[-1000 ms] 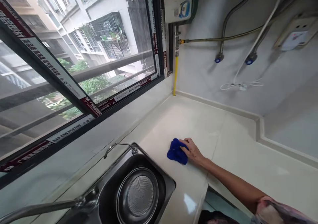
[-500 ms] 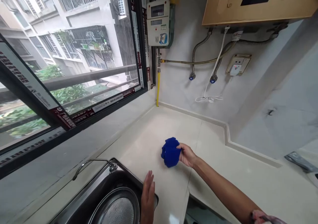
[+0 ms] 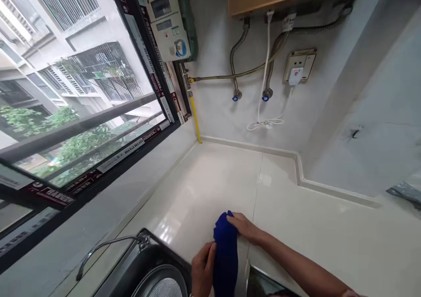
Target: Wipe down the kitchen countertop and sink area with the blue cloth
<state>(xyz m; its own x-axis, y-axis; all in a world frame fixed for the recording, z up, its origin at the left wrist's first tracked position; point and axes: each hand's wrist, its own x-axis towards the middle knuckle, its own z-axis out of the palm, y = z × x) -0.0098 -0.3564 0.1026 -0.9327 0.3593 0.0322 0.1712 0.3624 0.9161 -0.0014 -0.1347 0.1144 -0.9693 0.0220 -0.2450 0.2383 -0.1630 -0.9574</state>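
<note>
A blue cloth (image 3: 225,255) hangs lengthwise between my two hands, over the pale countertop (image 3: 210,178). My left hand (image 3: 203,266) pinches its left edge between thumb and fingers. Higher up, my right hand (image 3: 242,227) grips the cloth's top right corner. The cloth's lower end runs out of the bottom of the view. Just left of my left hand is the dark metal sink (image 3: 144,262), with a round pan-like metal piece (image 3: 166,286) inside it.
A curved metal faucet (image 3: 108,243) rises at the sink's back edge. To the right of the cloth is a dark cutout (image 3: 263,284) in the counter. Hoses and valves (image 3: 266,94), a socket (image 3: 300,66) and a gas meter (image 3: 168,23) are on the wall. A window stands left.
My left hand has closed on the cloth, which was bunched in my right hand and now hangs open lengthwise. Both hands sit lower in the view, and the camera has shifted.
</note>
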